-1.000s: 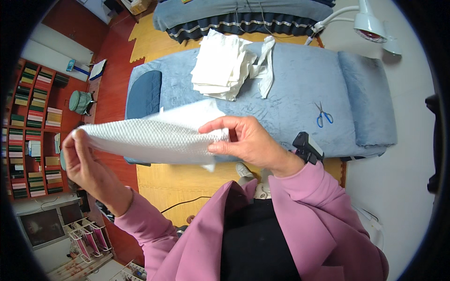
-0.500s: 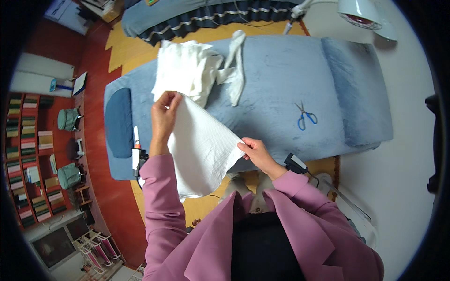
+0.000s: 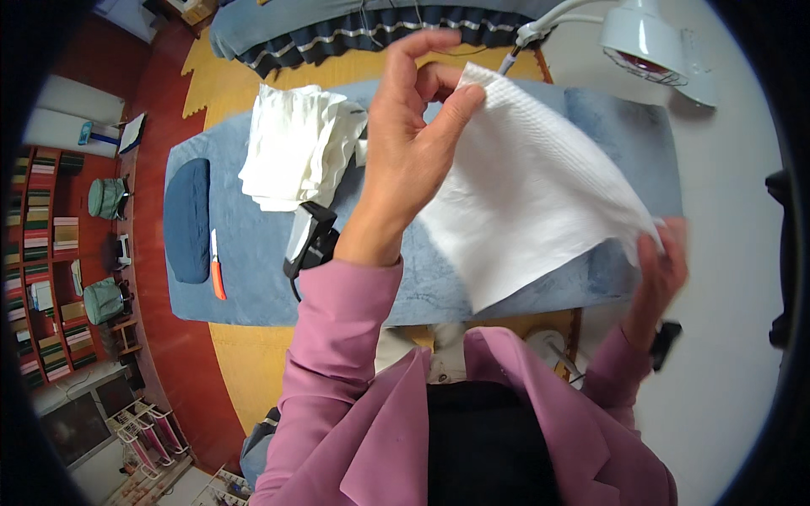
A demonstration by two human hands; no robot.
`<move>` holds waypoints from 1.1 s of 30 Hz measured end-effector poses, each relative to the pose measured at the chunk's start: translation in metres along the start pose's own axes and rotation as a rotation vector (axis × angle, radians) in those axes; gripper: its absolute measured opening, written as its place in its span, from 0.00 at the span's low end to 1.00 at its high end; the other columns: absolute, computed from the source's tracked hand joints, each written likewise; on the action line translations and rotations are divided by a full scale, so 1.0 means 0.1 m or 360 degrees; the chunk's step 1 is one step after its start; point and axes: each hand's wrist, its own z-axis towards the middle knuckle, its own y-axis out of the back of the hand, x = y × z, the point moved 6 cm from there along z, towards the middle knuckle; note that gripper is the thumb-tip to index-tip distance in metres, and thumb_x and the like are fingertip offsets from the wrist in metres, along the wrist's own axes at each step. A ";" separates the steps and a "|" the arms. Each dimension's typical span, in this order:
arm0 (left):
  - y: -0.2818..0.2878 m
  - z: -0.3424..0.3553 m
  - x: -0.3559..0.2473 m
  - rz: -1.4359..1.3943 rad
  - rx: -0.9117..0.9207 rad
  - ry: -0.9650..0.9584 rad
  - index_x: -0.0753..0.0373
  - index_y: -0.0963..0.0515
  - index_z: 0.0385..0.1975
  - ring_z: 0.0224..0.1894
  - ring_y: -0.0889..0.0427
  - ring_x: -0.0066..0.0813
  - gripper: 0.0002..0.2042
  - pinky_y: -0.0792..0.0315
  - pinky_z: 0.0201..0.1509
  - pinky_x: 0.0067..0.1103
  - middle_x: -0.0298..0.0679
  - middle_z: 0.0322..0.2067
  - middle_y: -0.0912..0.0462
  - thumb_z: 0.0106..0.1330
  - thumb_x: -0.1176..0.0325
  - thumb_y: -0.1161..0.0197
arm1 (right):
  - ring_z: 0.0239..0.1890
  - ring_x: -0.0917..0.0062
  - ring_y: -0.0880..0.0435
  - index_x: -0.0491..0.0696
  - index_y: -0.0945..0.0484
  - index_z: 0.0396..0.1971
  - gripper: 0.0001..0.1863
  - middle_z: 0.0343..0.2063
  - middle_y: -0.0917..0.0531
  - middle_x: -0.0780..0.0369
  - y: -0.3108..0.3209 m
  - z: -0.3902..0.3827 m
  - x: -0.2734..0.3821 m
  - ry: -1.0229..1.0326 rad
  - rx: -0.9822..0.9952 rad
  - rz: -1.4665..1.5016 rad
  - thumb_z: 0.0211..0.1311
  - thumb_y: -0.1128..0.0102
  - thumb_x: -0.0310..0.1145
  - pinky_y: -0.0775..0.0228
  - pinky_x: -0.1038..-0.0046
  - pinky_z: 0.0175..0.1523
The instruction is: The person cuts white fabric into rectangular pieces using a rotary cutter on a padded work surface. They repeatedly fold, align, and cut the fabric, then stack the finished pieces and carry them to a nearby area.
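A white textured cloth (image 3: 523, 177) is stretched between my two hands above the blue bed. My left hand (image 3: 413, 135) pinches its upper left corner between thumb and fingers. At the cloth's lower right corner is my right hand (image 3: 662, 261), slightly blurred, with its fingers closed on the edge. The cloth hangs slack between them, its lower corner pointing toward me. To the left of it, a stack of white cloths (image 3: 295, 148) lies on the bed. The blue-handled scissors seen earlier are hidden now.
A knife with an orange handle (image 3: 218, 274) rests on the bed (image 3: 253, 295), beside a dark blue cushion (image 3: 187, 221). A white lamp (image 3: 645, 42) stands at the far right. Bookshelves (image 3: 38, 253) line the left side, and another bed (image 3: 295, 34) is beyond.
Both hands have moved right, the left one also up and away. The cloth has been carried along and spread wider. The cloth stack and bed appear shifted slightly left.
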 end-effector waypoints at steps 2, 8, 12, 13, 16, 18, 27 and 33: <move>-0.04 -0.02 -0.31 0.0071 -0.0064 -0.0035 0.67 0.22 0.48 0.39 0.24 0.18 0.13 0.30 0.48 0.17 0.33 0.35 0.19 0.64 0.77 0.35 | 0.40 0.71 0.24 0.46 0.24 0.28 0.08 0.35 0.23 0.57 0.24 -0.07 0.70 0.0762 -0.0182 -0.0530 0.50 0.33 0.26 0.32 0.67 0.47; 0.76 -0.65 0.01 0.0343 0.0020 0.0469 0.64 0.17 0.38 0.41 0.24 0.18 0.07 0.31 0.47 0.16 0.33 0.41 0.19 0.61 0.81 0.35 | 0.27 0.74 0.22 0.49 0.21 0.28 0.13 0.26 0.22 0.67 -0.57 -0.78 0.93 0.0883 0.0800 -0.0262 0.43 0.25 0.33 0.31 0.70 0.34; 1.61 -1.26 0.59 0.0534 -0.0125 0.0768 0.62 0.15 0.34 0.36 0.26 0.15 0.06 0.34 0.38 0.14 0.28 0.37 0.19 0.61 0.81 0.36 | 0.29 0.75 0.20 0.50 0.19 0.34 0.15 0.27 0.22 0.66 -1.55 -1.51 0.83 0.0712 0.1024 -0.0261 0.44 0.26 0.34 0.28 0.73 0.33; 1.85 -1.42 0.70 0.0549 -0.0155 0.0850 0.62 0.15 0.34 0.35 0.26 0.15 0.06 0.34 0.38 0.14 0.28 0.36 0.19 0.61 0.81 0.36 | 0.29 0.75 0.20 0.50 0.19 0.33 0.13 0.27 0.22 0.66 -1.80 -1.71 0.83 0.0687 0.1076 -0.0255 0.46 0.27 0.34 0.27 0.73 0.33; 2.63 -1.95 0.93 0.0592 -0.0240 0.1091 0.62 0.14 0.35 0.32 0.27 0.14 0.07 0.33 0.36 0.14 0.27 0.30 0.17 0.62 0.81 0.37 | 0.34 0.73 0.17 0.47 0.22 0.36 0.12 0.32 0.21 0.63 -2.63 -2.40 0.85 0.0548 0.1339 -0.0147 0.55 0.32 0.34 0.24 0.73 0.37; 3.13 -2.30 1.04 0.0617 -0.0275 0.1101 0.63 0.14 0.35 0.31 0.27 0.13 0.07 0.33 0.37 0.14 0.28 0.30 0.17 0.62 0.81 0.37 | 0.34 0.69 0.17 0.45 0.22 0.37 0.12 0.32 0.21 0.61 -3.23 -2.87 0.90 0.0452 0.1402 -0.0002 0.56 0.34 0.33 0.23 0.70 0.37; 5.26 -3.10 1.10 0.1352 -0.0368 0.1151 0.64 0.16 0.42 0.37 0.19 0.29 0.10 0.26 0.44 0.23 0.38 0.35 0.15 0.60 0.78 0.37 | 0.45 0.59 0.19 0.45 0.22 0.43 0.14 0.43 0.19 0.55 -4.86 -4.31 1.01 -0.0125 0.1886 0.0118 0.60 0.40 0.36 0.26 0.59 0.49; 5.75 -3.64 0.47 0.2874 -0.0727 0.0877 0.61 0.27 0.57 0.54 0.27 0.50 0.26 0.31 0.56 0.40 0.48 0.50 0.24 0.59 0.65 0.30 | 0.50 0.61 0.23 0.46 0.22 0.46 0.18 0.45 0.20 0.58 -4.54 -3.86 0.44 -0.0079 0.1621 -0.0443 0.54 0.35 0.30 0.29 0.61 0.53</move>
